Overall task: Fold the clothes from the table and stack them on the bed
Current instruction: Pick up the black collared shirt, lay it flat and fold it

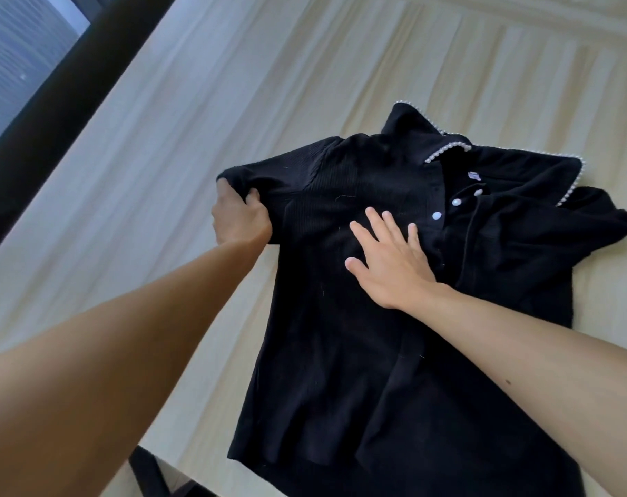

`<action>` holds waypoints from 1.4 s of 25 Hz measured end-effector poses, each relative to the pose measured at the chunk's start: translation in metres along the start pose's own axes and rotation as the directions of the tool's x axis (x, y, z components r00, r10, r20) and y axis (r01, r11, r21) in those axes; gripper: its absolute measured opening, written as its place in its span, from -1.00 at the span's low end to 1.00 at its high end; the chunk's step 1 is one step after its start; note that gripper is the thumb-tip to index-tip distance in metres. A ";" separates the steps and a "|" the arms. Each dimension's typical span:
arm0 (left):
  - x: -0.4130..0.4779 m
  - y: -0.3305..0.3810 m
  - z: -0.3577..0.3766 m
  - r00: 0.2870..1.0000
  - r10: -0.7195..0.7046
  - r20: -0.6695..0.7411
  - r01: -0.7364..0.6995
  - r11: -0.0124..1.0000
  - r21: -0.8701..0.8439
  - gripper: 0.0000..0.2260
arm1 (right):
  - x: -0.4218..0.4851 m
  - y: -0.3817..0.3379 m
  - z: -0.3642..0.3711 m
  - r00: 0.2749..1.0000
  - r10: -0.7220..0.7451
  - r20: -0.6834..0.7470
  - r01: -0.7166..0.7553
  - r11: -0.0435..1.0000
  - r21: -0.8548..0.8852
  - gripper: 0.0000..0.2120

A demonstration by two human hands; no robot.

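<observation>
A black ribbed shirt (340, 317) with white buttons and a pearl-trimmed collar lies face up on the pale wooden table (233, 84), hem towards me. My left hand (238, 218) grips the end of the shirt's left short sleeve, fingers curled into the cloth. My right hand (387, 256) lies flat on the chest, fingers straight and spread, just left of the button placket. The right sleeve lies bunched at the far right.
A dark vertical frame (64, 84) and a window with a grey blind (14, 66) stand at the upper left beyond the table edge. A dark chair part (150, 471) shows below the table's near edge. No bed is in view.
</observation>
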State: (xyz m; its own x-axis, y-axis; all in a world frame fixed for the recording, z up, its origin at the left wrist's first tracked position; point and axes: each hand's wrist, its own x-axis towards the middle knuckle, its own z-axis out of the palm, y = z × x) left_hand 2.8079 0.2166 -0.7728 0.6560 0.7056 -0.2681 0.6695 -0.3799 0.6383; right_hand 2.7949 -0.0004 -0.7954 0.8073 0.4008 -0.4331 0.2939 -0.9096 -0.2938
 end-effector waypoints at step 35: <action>-0.030 0.135 0.140 0.503 0.395 0.769 -0.862 0.159 0.482 0.07 | 0.002 0.192 -0.097 0.889 0.457 -0.026 -0.456 0.883 -0.113 -0.41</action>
State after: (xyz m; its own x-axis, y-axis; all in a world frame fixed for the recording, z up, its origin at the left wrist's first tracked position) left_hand 2.9277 0.0603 -0.7794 0.8624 -0.2555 -0.4371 -0.2912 -0.9565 -0.0154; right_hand 2.9024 -0.1849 -0.7702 0.8653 -0.0616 -0.4974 -0.0510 -0.9981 0.0350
